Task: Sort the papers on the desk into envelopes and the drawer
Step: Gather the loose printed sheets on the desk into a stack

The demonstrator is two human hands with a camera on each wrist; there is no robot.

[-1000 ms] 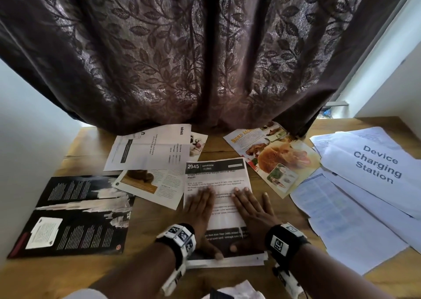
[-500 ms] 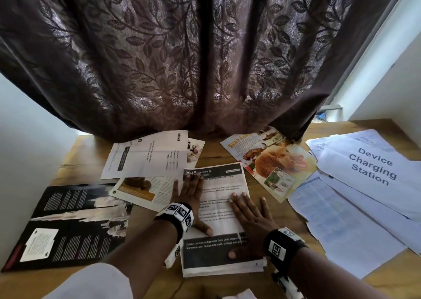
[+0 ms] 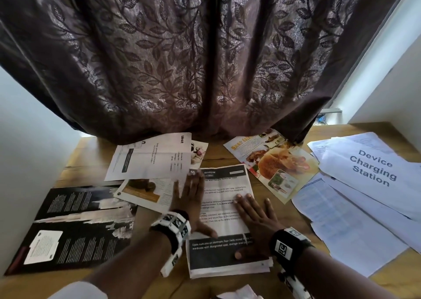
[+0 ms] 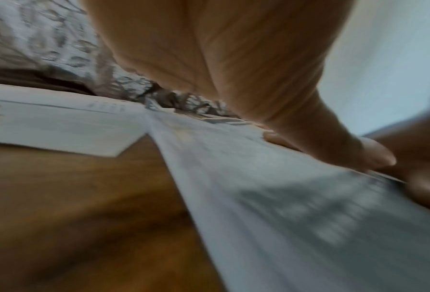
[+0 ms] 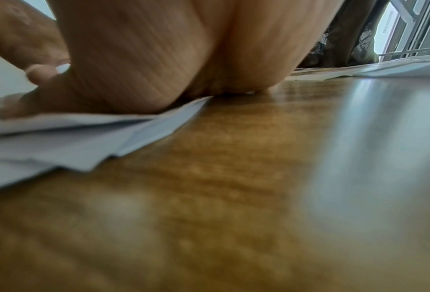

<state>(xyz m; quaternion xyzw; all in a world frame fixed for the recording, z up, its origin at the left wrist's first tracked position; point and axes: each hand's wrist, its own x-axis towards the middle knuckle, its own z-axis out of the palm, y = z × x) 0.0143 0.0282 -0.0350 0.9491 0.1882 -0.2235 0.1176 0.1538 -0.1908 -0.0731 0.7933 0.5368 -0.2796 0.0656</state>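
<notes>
A stack of printed sheets, topped by a black-banded "Bedroom" page (image 3: 227, 189), lies in the middle of the wooden desk (image 3: 227, 156). My left hand (image 3: 190, 191) lies flat on its left half, fingers straight and reaching toward the top left corner, thumb spread out on the page. My right hand (image 3: 255, 214) presses flat on the right half, thumb on the lower black band. In the left wrist view the left thumb (image 4: 354, 150) rests on the sheet (image 4: 271, 197). The right wrist view shows my palm (image 5: 158, 69) on the fanned sheet edges (image 5: 108, 142).
A black brochure (image 3: 75, 228) lies at the left, white and brown leaflets (image 3: 150, 157) behind the left hand, a food flyer (image 3: 273, 162) at the back right. "Device Charging Station" sheets (image 3: 373, 168) and blue-printed pages (image 3: 341, 212) cover the right side. A dark curtain (image 3: 205, 59) hangs behind.
My left hand has slid up the page toward its top left corner. The right hand has stayed pressing on the right half.
</notes>
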